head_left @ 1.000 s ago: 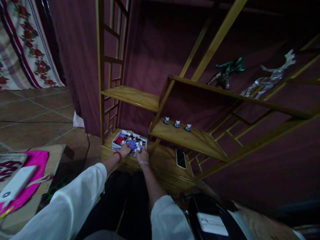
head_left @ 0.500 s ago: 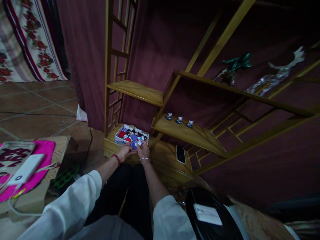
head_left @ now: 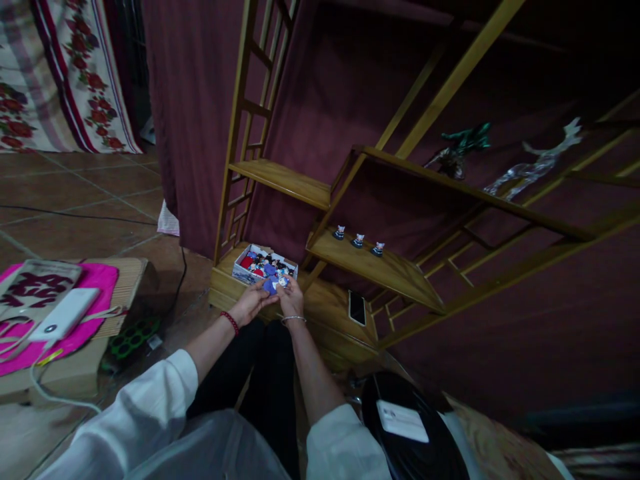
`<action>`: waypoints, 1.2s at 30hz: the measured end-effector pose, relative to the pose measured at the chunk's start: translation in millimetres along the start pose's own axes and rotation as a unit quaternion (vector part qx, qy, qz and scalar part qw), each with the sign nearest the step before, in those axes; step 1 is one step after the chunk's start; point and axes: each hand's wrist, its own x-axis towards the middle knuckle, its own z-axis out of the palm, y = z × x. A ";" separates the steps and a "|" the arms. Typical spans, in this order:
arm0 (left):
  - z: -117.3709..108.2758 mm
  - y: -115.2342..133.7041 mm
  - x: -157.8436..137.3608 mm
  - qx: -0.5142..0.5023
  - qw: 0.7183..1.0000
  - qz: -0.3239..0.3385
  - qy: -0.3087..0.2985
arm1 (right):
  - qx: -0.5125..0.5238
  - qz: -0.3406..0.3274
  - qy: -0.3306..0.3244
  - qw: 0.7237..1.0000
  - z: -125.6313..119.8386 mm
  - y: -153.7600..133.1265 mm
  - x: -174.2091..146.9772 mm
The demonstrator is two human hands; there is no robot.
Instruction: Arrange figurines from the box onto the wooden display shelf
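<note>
Between my two hands is a small purple-and-white figurine (head_left: 273, 285), held just in front of a cardboard box. My left hand (head_left: 250, 301), with a red bead bracelet at its wrist, grips the figurine's purple side. On the other side, my right hand (head_left: 292, 297), wearing a silver bangle, has its fingers closed on the white part. The open box (head_left: 243, 273) stands on the low wooden cabinet and holds several red, purple, black and white figurines. Three small figurines (head_left: 357, 241) with dark bases stand in a row on the middle shelf.
A black phone (head_left: 357, 308) lies on the cabinet top at right. An upper shelf bears a clear deer ornament (head_left: 535, 167) and a green ornament (head_left: 463, 147). At left, a white power bank (head_left: 65, 315) rests on pink cloth. A black round stool (head_left: 410, 427) stands at lower right.
The camera view has shifted slightly, so the shelf's left part and the table appear further right. Both hands keep hold of the purple-and-white figurine near the box.
</note>
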 end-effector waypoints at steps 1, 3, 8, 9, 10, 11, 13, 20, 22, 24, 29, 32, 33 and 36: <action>1.8 1.7 -6.3 0.000 1.000 0.005 -0.006 | 0.030 -0.006 -0.003 1.000 -1.4 -2.6 -2.9; 5.7 4.8 -19.0 0.001 1.000 0.020 -0.021 | 0.088 -0.014 -0.010 0.996 -4.7 -9.5 -9.7; 16.1 9.5 -47.9 0.001 0.996 0.062 -0.065 | 0.170 -0.011 -0.006 0.985 -14.7 -34.2 -30.9; 17.7 9.9 -53.4 0.002 0.995 0.070 -0.068 | 0.177 -0.013 -0.003 0.984 -16.7 -39.3 -35.8; 19.0 10.3 -58.9 0.002 0.995 0.077 -0.070 | 0.182 -0.016 -0.002 0.983 -18.7 -44.1 -41.1; 19.8 10.5 -64.5 0.003 0.994 0.084 -0.073 | 0.186 -0.019 -0.002 0.982 -20.6 -48.5 -46.8; 19.9 10.5 -76.2 0.004 0.992 0.094 -0.082 | 0.192 -0.025 -0.003 0.981 -24.1 -56.5 -59.2; 11.8 12.1 -117.5 -0.011 0.985 0.109 -0.131 | 0.193 -0.058 -0.013 0.979 -33.3 -79.7 -107.4; 10.5 13.7 -126.7 -0.008 0.984 0.109 -0.141 | 0.192 -0.068 -0.016 0.979 -34.7 -84.2 -118.0; 10.6 14.6 -134.0 -0.006 0.983 0.106 -0.147 | 0.193 -0.075 -0.020 0.978 -36.2 -87.3 -125.8; 14.5 12.4 -144.5 0.000 0.979 0.117 -0.169 | 0.184 -0.075 -0.018 0.980 -43.0 -93.0 -137.0; 17.6 10.9 -148.0 -0.001 0.977 0.115 -0.179 | 0.178 -0.074 -0.003 0.981 -48.3 -96.0 -140.8; 18.4 10.6 -148.8 -0.003 0.977 0.112 -0.181 | 0.174 -0.076 0.000 0.982 -49.8 -96.7 -141.6; 19.9 9.9 -150.2 -0.009 0.976 0.111 -0.187 | 0.158 -0.086 0.004 0.984 -53.2 -96.9 -142.5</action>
